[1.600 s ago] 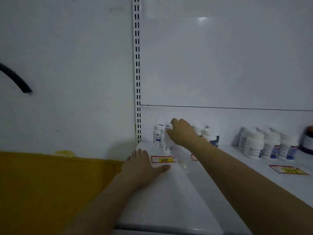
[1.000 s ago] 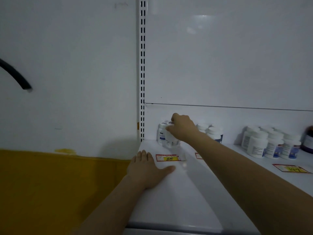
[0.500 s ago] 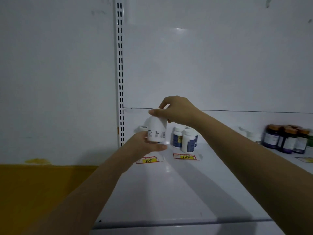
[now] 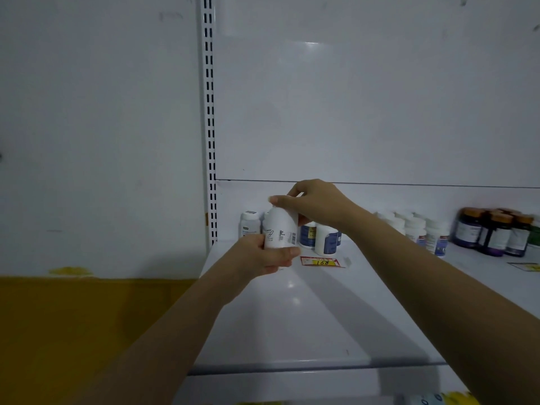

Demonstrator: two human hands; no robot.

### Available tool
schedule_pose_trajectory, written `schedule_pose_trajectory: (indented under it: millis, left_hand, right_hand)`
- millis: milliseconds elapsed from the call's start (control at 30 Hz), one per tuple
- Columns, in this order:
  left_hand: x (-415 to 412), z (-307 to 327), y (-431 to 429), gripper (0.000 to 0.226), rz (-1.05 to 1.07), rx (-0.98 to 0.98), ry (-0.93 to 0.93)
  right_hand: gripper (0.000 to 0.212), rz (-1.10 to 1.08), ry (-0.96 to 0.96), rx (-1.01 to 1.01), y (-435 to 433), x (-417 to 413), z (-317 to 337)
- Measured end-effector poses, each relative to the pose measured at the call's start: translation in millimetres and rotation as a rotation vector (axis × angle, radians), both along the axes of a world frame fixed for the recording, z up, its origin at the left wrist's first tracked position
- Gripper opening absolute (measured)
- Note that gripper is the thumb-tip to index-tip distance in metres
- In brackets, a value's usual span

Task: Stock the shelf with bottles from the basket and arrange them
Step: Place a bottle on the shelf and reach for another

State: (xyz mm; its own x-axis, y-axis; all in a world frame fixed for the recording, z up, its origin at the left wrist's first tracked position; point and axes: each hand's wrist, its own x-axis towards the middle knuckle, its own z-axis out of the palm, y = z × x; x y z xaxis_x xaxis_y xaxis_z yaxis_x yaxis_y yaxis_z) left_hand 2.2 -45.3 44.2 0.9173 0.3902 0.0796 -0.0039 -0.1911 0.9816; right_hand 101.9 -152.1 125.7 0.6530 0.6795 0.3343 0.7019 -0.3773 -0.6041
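Note:
A white bottle (image 4: 280, 229) with a barcode label is held upright above the white shelf (image 4: 292, 317), between both hands. My right hand (image 4: 315, 204) grips its cap from above. My left hand (image 4: 263, 255) cups its base from below, thumb across the front. Behind it, at the back left of the shelf, stand white bottles (image 4: 249, 225) and white bottles with blue labels (image 4: 325, 239). The basket is not in view.
More white bottles (image 4: 418, 229) and dark bottles with orange caps (image 4: 493, 232) stand along the back right. A red and yellow price tag (image 4: 320, 262) lies on the shelf. A slotted upright (image 4: 209, 118) runs up the back wall at the shelf's left end.
My right hand lifted a white bottle out of the back left row. My left hand rose from the shelf surface and took hold of its base. The view shifted right.

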Motion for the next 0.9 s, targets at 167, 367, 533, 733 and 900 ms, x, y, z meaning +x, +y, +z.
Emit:
schedule_pose_trajectory:
  millis: [167, 367, 533, 733, 900]
  left_hand:
    - [1.2, 2.4, -0.7, 0.031, 0.039, 0.06, -0.022]
    - [1.7, 5.6, -4.3, 0.051, 0.165, 0.224, -0.11]
    - [4.9, 7.2, -8.0, 0.052, 0.16, 0.225, -0.152]
    - [1.9, 4.1, -10.9, 0.038, 0.0, 0.159, -0.134]
    - [6.7, 2.8, -12.8, 0.031, 0.015, 0.163, -0.143]
  right_hand:
    - [0.046, 0.027, 0.023, 0.03, 0.1, 0.2, 1.9]
    - [0.037, 0.188, 0.211, 0.125, -5.1, 1.6, 4.4]
    - [0.032, 0.243, 0.262, 0.192, -11.0, 4.6, 2.3]
    - [0.026, 0.307, 0.44, 0.272, -21.2, 18.3, -5.9]
    - [0.03, 0.304, 0.486, 0.265, -23.7, 26.9, -12.6]
